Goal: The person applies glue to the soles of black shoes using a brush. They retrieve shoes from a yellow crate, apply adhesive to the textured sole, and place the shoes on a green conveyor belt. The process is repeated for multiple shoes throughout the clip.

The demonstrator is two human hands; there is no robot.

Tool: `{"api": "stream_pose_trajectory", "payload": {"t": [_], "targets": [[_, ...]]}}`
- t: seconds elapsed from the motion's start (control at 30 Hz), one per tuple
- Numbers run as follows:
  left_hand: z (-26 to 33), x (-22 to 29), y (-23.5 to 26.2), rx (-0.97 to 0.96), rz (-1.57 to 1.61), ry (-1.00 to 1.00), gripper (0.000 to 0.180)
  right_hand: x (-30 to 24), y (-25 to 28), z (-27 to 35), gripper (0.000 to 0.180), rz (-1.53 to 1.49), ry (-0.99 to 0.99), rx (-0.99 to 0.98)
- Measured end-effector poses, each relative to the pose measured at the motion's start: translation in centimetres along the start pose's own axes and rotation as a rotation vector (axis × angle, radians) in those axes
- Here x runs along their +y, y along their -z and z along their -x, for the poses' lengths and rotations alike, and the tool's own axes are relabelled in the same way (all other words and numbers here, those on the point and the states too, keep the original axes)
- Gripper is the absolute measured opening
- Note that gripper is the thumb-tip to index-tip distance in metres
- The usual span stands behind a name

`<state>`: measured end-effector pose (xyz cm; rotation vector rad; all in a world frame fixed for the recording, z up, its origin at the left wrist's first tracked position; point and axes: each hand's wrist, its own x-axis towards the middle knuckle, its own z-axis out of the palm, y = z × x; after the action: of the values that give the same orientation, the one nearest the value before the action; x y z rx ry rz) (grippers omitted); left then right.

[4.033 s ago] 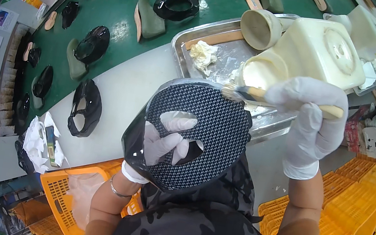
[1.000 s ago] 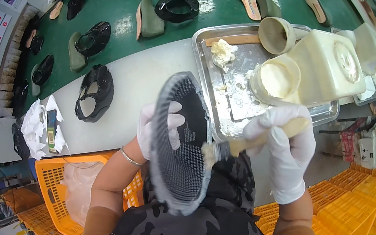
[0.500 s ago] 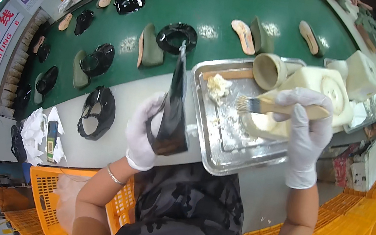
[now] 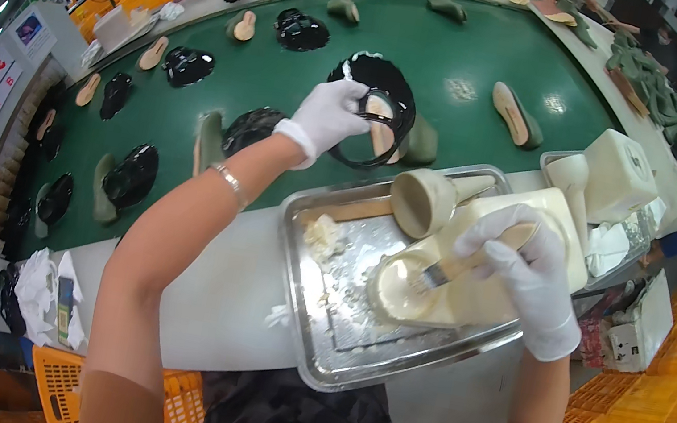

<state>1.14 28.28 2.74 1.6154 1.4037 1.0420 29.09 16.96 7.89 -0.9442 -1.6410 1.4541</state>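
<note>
while the gloved left hand point(image 4: 330, 117) pinches the soft, light black shoe upper point(image 4: 372, 109) by its rim at upper centre, the right hand point(image 4: 527, 272) grips a slim wooden-handled brush point(image 4: 475, 258) in the cream glue pot point(image 4: 402, 286).

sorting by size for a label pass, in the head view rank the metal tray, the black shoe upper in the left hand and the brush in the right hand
1. metal tray, clearly largest.
2. black shoe upper in the left hand.
3. brush in the right hand, partly hidden, so its size is unsure.
</note>
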Motion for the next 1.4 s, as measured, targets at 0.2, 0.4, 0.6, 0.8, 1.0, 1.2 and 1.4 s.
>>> {"api": "stream_pose_trajectory", "payload": {"t": [0.2, 0.4, 0.6, 0.8, 1.0, 1.2, 1.4], "targets": [[-10.0, -0.4, -7.2, -0.040, -0.245, -0.102, 0.043, 0.2, 0.2, -0.1, 0.010, 0.045, 0.057, -0.076], [-14.3, -2.6, -13.3, 0.050, -0.513, -0.139, 0.028, 0.4, 0.7, -0.2, 0.010, 0.184, 0.085, -0.110], [-13.7, -4.7, -14.4, 0.065, -0.401, -0.052, 0.034, 0.8, 0.9, -0.4, 0.014, 0.187, 0.160, -0.092], [-4.3, -6.7, -5.4, -0.007, -0.431, -0.263, 0.030, 1.4, 0.4, -0.5, 0.011, 0.076, 0.129, -0.069], [13.6, -8.4, 10.1, 0.283, -0.318, -0.054, 0.032, 0.9, 0.0, -0.3, 0.007, -0.054, 0.045, -0.041], [34.6, -11.1, 22.8, 0.440, -0.788, 0.109, 0.030, 0.3, -0.7, -0.4, 0.007, 0.042, 0.073, -0.022], [39.6, -12.8, 21.2, 0.380, -0.599, 0.278, 0.028, 0.7, -0.6, -0.6, 0.008, 0.075, 0.106, 0.031]]}}
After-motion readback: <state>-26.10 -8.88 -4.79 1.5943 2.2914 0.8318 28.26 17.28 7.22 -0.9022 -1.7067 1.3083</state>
